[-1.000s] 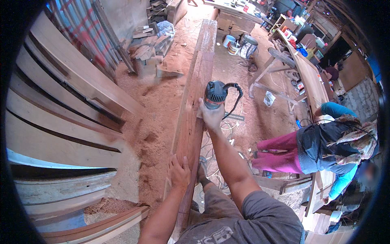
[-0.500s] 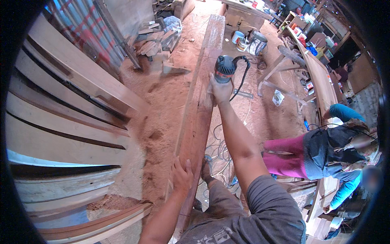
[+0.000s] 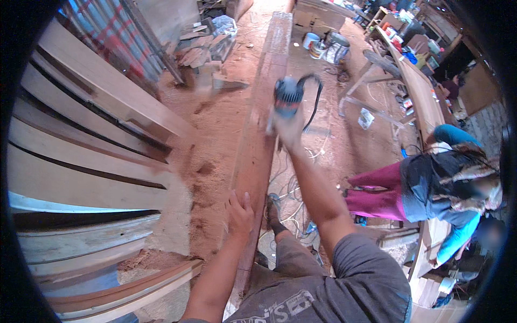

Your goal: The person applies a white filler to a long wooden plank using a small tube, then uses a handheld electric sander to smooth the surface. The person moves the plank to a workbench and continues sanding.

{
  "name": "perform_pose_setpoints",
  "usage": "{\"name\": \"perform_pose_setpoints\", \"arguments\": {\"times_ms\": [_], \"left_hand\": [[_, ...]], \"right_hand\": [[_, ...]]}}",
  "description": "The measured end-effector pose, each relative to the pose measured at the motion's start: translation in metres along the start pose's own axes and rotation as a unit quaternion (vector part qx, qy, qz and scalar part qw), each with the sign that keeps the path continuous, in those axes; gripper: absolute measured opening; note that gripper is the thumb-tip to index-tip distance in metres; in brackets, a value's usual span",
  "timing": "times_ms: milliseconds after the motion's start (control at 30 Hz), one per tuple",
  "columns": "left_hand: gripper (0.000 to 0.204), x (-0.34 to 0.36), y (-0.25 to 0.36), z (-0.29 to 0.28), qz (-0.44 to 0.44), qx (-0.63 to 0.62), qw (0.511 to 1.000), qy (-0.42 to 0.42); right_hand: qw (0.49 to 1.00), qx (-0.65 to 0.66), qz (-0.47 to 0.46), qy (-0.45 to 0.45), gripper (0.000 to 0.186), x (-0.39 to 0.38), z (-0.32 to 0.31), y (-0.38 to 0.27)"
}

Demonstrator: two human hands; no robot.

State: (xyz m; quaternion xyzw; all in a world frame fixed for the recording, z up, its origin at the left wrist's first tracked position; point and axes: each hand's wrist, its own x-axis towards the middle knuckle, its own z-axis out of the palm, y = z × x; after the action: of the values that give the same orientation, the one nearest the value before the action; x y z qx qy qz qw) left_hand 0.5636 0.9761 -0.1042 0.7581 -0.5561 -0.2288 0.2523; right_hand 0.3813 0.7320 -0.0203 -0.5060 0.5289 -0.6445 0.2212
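My right hand [image 3: 290, 128] is closed around a trim router [image 3: 288, 97] with a dark ribbed body and a black cord looping off its right side. The router stands upright on the right part of a long reddish wooden beam [image 3: 253, 153], which runs away from me. Motion smears the hand and the tool a little, and the cutter is hidden beneath. Closer to my body, my left hand [image 3: 240, 215] lies flat on the same beam with its fingers spread. It holds nothing.
Long boards [image 3: 81, 142] lean at the left. Wood offcuts [image 3: 202, 51] are heaped at the far left. Sawdust covers the floor, with loose cables [image 3: 291, 207] right of the beam. Buckets [image 3: 335, 46] stand far off. At right another person [image 3: 431, 185] bends over a workbench [image 3: 423, 99].
The router and my right hand have come slightly nearer to me along the beam. My left hand stays on the wood. The whole view has shifted a little.
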Motion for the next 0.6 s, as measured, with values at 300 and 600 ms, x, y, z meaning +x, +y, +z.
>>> {"name": "perform_pose_setpoints", "arguments": {"times_ms": [300, 600], "left_hand": [[0.049, 0.008, -0.039, -0.021, 0.005, -0.179, 0.978, -0.111], [0.063, -0.069, -0.042, -0.034, 0.001, -0.075, 0.994, -0.084]], "right_hand": [[0.997, -0.063, 0.025, -0.021, 0.051, -0.321, -0.073, -0.071], [0.909, -0.37, -0.1, -0.165, 0.057, -0.311, -0.071, -0.046]]}}
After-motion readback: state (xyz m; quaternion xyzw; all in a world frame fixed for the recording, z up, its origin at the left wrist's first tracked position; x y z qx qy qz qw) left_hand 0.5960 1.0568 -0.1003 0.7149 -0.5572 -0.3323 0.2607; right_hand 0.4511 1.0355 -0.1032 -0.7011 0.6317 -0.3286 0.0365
